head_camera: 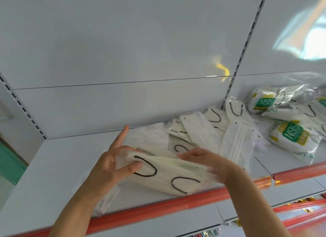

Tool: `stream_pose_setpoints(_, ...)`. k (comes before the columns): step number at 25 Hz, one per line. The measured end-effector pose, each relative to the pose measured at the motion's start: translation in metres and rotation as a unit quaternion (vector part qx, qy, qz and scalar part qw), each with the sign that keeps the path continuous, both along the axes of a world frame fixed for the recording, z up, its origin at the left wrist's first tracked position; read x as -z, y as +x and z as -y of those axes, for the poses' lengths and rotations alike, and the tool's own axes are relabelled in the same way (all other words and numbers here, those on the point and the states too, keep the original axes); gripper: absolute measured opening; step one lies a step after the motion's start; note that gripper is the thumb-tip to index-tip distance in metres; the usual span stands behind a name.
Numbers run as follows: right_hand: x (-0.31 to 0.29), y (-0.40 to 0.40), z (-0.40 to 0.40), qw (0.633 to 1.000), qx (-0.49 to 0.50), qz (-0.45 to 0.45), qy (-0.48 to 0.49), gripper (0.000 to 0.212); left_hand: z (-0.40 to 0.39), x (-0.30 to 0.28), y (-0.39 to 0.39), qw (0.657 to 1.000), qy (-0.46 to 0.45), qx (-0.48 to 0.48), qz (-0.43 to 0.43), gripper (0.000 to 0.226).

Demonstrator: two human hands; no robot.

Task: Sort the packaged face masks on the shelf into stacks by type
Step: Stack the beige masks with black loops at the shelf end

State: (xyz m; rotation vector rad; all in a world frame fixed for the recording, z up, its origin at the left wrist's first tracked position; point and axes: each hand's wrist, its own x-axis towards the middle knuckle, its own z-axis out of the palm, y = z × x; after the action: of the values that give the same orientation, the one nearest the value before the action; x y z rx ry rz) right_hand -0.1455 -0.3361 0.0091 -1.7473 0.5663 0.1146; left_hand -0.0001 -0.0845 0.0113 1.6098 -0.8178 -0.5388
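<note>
A stack of clear-wrapped cream masks with black ear loops (169, 175) is held just above the white shelf (58, 169) near its front edge. My left hand (112, 164) grips the stack's left end, thumb on top and index finger pointing up. My right hand (204, 159) presses on its right end. Behind the stack lies a flat clear pack (150, 137). A loose heap of the same cream masks (220, 129) spreads to the right. Further right lie white packs printed N95 in green (292, 136), with another N95 pack (262, 102) at the back.
The shelf has a red front strip (158, 208) and a white back panel with a slotted upright (236, 67). A second slotted upright (23, 109) runs down the left corner. Lower shelves with red strips (299, 210) show at the bottom right.
</note>
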Motion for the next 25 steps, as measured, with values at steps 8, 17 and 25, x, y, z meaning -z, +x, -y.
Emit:
stream_pose_setpoints(8,0.035,-0.078,0.053,0.862,0.146,-0.050,-0.482,0.089,0.014,0.019,-0.013,0.998,0.031,-0.049,-0.015,0.066)
stream_pose_setpoints(17,0.012,-0.090,0.042,0.810,0.418,0.393,0.123,0.024,0.018,0.015,-0.012,0.996,0.083,0.010,0.017,0.043)
stream_pose_setpoints(25,0.022,-0.060,0.007,0.943,0.218,0.174,0.184,0.016,0.033,0.012,-0.013,0.997,0.031,0.074,0.023,0.028)
